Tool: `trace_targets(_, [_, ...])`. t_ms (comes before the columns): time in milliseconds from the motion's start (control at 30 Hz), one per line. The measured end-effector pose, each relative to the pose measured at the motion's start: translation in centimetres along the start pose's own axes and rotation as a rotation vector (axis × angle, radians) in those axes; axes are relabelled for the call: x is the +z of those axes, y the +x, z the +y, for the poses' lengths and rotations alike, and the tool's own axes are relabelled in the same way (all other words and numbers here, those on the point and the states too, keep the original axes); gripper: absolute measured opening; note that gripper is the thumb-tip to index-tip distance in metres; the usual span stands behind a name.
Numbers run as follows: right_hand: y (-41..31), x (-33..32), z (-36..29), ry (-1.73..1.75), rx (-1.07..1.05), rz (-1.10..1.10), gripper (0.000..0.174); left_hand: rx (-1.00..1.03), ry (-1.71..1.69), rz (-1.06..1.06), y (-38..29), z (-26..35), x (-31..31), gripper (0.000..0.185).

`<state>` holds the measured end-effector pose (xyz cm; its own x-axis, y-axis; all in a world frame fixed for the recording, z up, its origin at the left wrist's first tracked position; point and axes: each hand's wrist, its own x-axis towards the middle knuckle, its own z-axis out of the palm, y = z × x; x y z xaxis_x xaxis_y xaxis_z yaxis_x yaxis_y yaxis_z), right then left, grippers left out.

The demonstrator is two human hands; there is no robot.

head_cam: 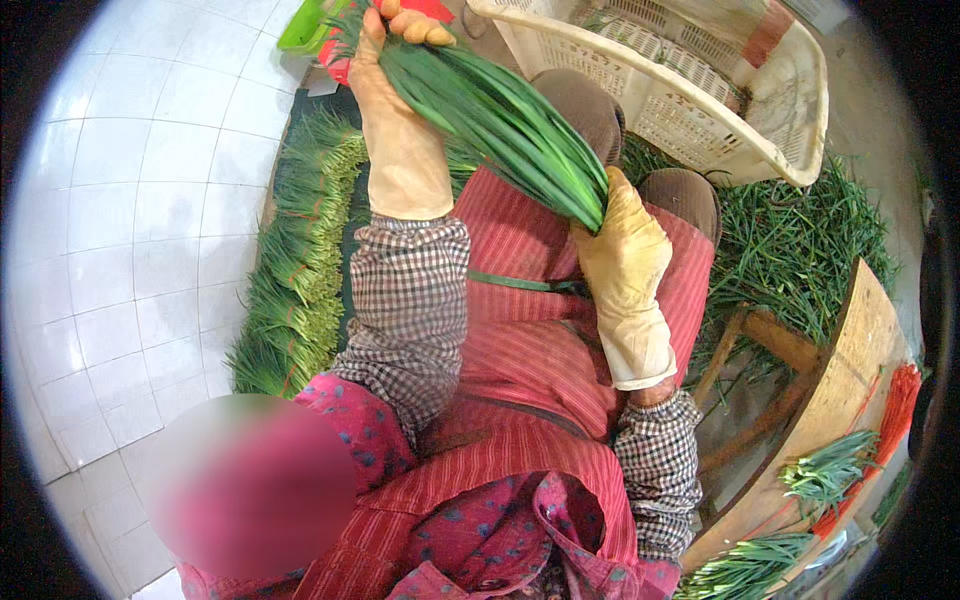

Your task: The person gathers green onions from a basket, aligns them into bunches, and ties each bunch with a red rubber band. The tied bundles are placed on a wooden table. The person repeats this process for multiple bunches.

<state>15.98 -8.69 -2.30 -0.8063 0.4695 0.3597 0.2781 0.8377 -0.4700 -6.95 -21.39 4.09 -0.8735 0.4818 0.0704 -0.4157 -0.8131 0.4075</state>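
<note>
A bundle of long green leaves, seemingly Chinese chives [502, 120], stretches slantwise between my two gloved hands above my lap. At the top of the view my left hand [401, 45], in a pale rubber glove, grips the bundle's leafy end. My right hand [622, 225], in a yellowish rubber glove, closes around the lower right end; its glove hides that tip. A red striped apron [525, 360] covers my lap below the bundle. Left of my left forearm, tied chive bunches [307, 247] lie in a row with their pale ends towards me.
White tiles [142, 187] line the left side. A cream plastic crate [675, 90] stands at the upper right, above a heap of loose green leaves [802, 240]. A wooden board [847, 375] at the right bears red ties [892, 420] and small leaf bunches [832, 465]. A green container [304, 30] is at top left.
</note>
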Motion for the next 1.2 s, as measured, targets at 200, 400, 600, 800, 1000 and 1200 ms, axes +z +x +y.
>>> trace_targets(200, [0.6, -0.9, -0.2, 0.29, 0.078, 0.054, 0.053, 0.083, 0.106, 0.019, 2.3, 0.0, 3.0, 0.022])
trace_targets(400, [2.2, -5.5, 0.5, 0.411, 0.281, -0.131, 0.034, 0.113, 0.422, 0.211, 3.2, -2.7, 10.4, 0.026])
trace_targets(600, [-0.3, -8.4, -0.1, 1.666, 0.667, -0.489, 0.042, -0.073, 0.75, 0.018, 1.9, -3.9, 13.9, 0.055])
trace_targets(800, [-3.5, -7.6, 0.9, 2.057, 0.647, -0.532, 0.059, 0.101, 1.05, 0.064, -3.5, -1.2, 7.7, 0.039])
trace_targets(1000, [-4.1, -8.5, 0.7, 2.155, 0.739, -0.576, 0.055, -0.406, 1.085, -0.158, -12.2, -2.4, 6.3, 0.052])
trace_targets(1200, [-4.1, -9.0, -0.8, 2.164, 0.69, -0.651, 0.049, -0.822, 0.299, -0.306, -13.2, -9.5, 4.8, 0.068])
